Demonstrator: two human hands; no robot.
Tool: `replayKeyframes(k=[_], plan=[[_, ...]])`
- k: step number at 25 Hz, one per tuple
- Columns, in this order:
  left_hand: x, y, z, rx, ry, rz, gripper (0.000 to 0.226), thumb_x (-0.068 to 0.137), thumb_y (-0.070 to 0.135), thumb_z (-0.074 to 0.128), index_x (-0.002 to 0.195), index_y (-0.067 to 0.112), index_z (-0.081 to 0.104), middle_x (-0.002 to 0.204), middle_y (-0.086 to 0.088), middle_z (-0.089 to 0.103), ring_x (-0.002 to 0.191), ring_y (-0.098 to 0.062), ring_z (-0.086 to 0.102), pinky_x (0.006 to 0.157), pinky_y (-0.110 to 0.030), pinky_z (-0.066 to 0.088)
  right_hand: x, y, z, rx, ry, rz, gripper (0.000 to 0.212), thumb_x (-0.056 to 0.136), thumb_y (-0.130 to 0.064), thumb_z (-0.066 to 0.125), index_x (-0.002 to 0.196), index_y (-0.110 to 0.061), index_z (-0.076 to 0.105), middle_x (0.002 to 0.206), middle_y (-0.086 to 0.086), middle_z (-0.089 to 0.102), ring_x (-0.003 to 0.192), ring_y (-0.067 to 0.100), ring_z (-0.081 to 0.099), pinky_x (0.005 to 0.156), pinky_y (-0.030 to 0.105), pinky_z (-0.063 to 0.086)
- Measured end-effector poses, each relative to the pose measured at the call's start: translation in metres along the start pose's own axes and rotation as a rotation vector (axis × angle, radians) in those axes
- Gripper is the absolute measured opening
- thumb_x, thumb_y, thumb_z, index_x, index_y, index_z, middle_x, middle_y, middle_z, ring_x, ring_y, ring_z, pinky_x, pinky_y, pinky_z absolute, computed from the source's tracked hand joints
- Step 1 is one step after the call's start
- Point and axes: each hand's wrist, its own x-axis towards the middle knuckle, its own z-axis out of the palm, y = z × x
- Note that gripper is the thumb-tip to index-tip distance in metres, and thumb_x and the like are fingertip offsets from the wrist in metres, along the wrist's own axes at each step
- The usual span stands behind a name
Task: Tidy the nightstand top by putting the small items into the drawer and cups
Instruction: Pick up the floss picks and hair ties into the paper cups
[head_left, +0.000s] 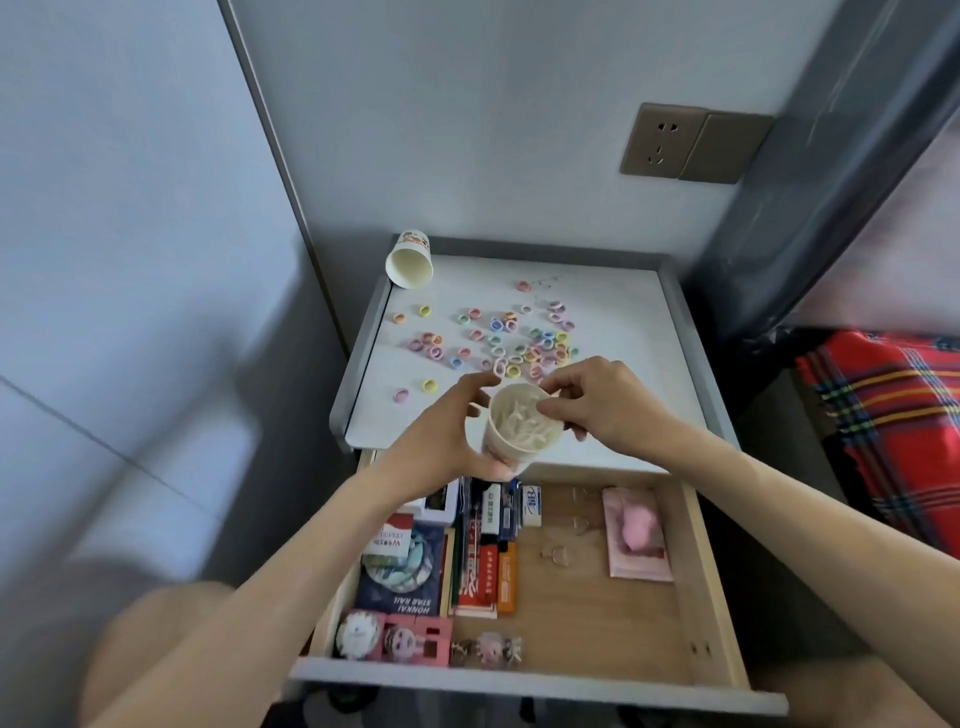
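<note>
Cup gripped by left hand; right hand pinches rim (seemingly); hair ties scattered behind.

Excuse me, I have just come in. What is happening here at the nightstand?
A person is tidying a nightstand. The left hand grips a paper cup with small pale items inside, over the front edge of the nightstand top, and the right hand holds its rim. Many coloured hair ties lie scattered on the top. A second cup lies tipped over at the back left corner. The drawer below is open, with books in it.
</note>
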Motion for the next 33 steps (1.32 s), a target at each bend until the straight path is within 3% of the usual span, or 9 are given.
replayKeyframes(k=[3, 6, 8, 11, 15, 18, 21, 26, 33], plan=[[-0.021, 0.0, 0.004, 0.079, -0.052, -0.188, 0.067, 0.078, 0.026, 0.082, 0.135, 0.028, 0.046, 0.125, 0.006, 0.057, 0.114, -0.012, 0.056, 0.096, -0.035, 0.051, -0.039, 0.042, 0.005, -0.287, -0.118, -0.025, 0.012, 0.089, -0.026, 0.065, 0.096, -0.02, 0.073, 0.069, -0.014, 0.058, 0.063, 0.003, 0.053, 0.06, 0.013, 0.037], [-0.036, 0.008, 0.015, 0.051, -0.006, -0.228, 0.044, 0.088, 0.033, 0.072, 0.128, 0.026, 0.054, 0.117, 0.007, 0.063, 0.109, -0.012, 0.06, 0.085, -0.03, 0.049, -0.084, 0.093, 0.021, -0.401, -0.311, 0.038, 0.007, 0.09, -0.026, 0.063, 0.087, -0.029, 0.07, 0.083, -0.011, 0.062, 0.074, 0.008, 0.057, 0.066, 0.021, 0.038], [-0.042, 0.015, 0.026, 0.026, 0.012, -0.232, 0.036, 0.091, 0.034, 0.069, 0.124, 0.026, 0.056, 0.113, 0.009, 0.065, 0.106, -0.009, 0.06, 0.077, -0.026, 0.045, -0.113, 0.118, 0.029, -0.454, -0.334, 0.089, 0.011, 0.091, -0.031, 0.063, 0.097, -0.027, 0.071, 0.085, -0.012, 0.063, 0.073, 0.004, 0.056, 0.062, 0.02, 0.039], [-0.046, 0.022, 0.036, 0.002, 0.024, -0.238, 0.033, 0.092, 0.036, 0.068, 0.122, 0.026, 0.058, 0.11, 0.01, 0.066, 0.106, -0.008, 0.06, 0.083, -0.029, 0.045, -0.139, 0.143, 0.034, -0.556, -0.315, 0.107, 0.022, 0.092, -0.041, 0.061, 0.11, -0.034, 0.07, 0.1, -0.013, 0.069, 0.091, 0.009, 0.063, 0.074, 0.026, 0.049], [-0.047, 0.029, 0.04, -0.029, 0.038, -0.239, 0.031, 0.093, 0.033, 0.067, 0.121, 0.024, 0.06, 0.109, 0.007, 0.067, 0.106, -0.009, 0.061, 0.096, -0.033, 0.047, -0.146, 0.151, 0.033, -0.607, -0.368, 0.085, 0.016, 0.091, -0.038, 0.06, 0.092, -0.025, 0.07, 0.09, -0.009, 0.069, 0.086, 0.013, 0.064, 0.077, 0.034, 0.052], [-0.049, 0.033, 0.04, -0.045, 0.039, -0.236, 0.027, 0.094, 0.033, 0.065, 0.119, 0.025, 0.059, 0.108, 0.009, 0.066, 0.098, -0.002, 0.059, 0.08, -0.024, 0.044, -0.145, 0.15, 0.033, -0.629, -0.407, 0.076, 0.014, 0.09, -0.034, 0.062, 0.087, -0.023, 0.07, 0.087, -0.006, 0.065, 0.081, 0.016, 0.062, 0.075, 0.036, 0.053], [-0.048, 0.033, 0.037, -0.061, 0.058, -0.236, 0.025, 0.094, 0.033, 0.065, 0.118, 0.025, 0.06, 0.107, 0.007, 0.066, 0.098, -0.007, 0.064, 0.083, -0.025, 0.048, -0.139, 0.141, 0.027, -0.579, -0.372, 0.06, 0.025, 0.089, -0.034, 0.065, 0.113, -0.025, 0.069, 0.109, -0.007, 0.063, 0.098, 0.014, 0.062, 0.084, 0.031, 0.052], [-0.032, 0.026, 0.013, -0.151, 0.198, -0.237, 0.02, 0.092, 0.029, 0.068, 0.111, 0.024, 0.065, 0.101, 0.0, 0.071, 0.094, -0.014, 0.07, 0.094, -0.038, 0.053, -0.092, 0.087, 0.003, -0.47, -0.21, -0.072, 0.017, 0.093, -0.029, 0.058, 0.104, -0.025, 0.071, 0.099, -0.009, 0.063, 0.091, 0.011, 0.061, 0.079, 0.027, 0.051], [0.019, 0.001, -0.054, -0.276, 0.435, -0.242, 0.012, 0.094, 0.02, 0.064, 0.104, 0.013, 0.068, 0.1, -0.006, 0.073, 0.088, -0.02, 0.071, 0.084, -0.038, 0.054, 0.061, 0.009, 0.005, -0.429, -0.034, -0.241, 0.03, 0.096, -0.03, 0.054, 0.124, -0.025, 0.064, 0.136, -0.001, 0.05, 0.116, 0.019, 0.055, 0.096, 0.033, 0.044]])
